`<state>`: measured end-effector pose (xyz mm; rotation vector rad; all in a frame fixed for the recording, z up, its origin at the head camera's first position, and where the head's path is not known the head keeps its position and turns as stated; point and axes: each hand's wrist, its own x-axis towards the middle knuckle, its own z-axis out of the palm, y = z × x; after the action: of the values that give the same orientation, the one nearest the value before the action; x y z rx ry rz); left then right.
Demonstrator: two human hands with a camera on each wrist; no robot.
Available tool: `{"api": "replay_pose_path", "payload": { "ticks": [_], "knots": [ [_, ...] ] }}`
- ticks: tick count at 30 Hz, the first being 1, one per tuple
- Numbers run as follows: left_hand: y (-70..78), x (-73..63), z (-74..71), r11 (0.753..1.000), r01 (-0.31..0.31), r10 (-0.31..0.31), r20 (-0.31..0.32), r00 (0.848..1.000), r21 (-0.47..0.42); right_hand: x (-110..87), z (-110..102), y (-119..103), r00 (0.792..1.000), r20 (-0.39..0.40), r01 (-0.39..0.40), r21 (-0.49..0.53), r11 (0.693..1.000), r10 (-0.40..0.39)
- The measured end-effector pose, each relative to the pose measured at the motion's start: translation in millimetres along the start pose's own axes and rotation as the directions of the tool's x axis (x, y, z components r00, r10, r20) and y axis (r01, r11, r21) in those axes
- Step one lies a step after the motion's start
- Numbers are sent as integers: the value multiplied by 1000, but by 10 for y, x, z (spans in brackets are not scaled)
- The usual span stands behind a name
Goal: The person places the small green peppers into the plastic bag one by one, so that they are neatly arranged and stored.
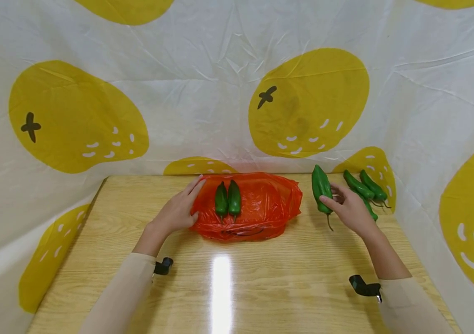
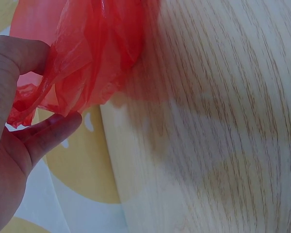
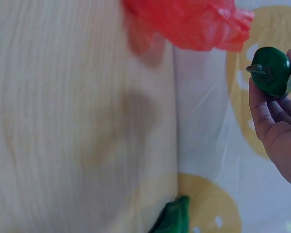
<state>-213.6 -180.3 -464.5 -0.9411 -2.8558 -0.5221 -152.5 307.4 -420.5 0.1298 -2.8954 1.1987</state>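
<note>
From my remote station I see the right hand gripping a green pepper right of the red bag; the left hand holds the bag's left edge, two peppers on top.

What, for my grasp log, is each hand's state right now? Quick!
Left hand: open, touching the bag.
Right hand: closed, holding a pepper.

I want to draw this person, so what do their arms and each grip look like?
The left sleeve and right sleeve are plain pale beige. A bent black piece juts from the left one, another from the right. The left grip and right grip are bare, no gloves.
</note>
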Motion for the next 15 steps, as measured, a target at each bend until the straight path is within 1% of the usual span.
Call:
{"api": "replay_pose_path", "payload": {
  "ticks": [3,7,10,15],
  "knots": [
    [-6,3,0,1000,5,-5,7,1000,0,19,-19,-131,1000,10,16,-2,1000,-16],
    [-16,4,7,1000,13,-13,13,1000,-5,68,-13,-285,998,38,58,24,998,-59],
    [-18,12,8,1000,14,-14,16,1000,-5,107,25,-381,993,65,94,49,994,-97],
    [-8,29,-3,1000,5,-5,21,1000,-1,153,118,-547,987,108,117,31,993,-120]
  ]
}}
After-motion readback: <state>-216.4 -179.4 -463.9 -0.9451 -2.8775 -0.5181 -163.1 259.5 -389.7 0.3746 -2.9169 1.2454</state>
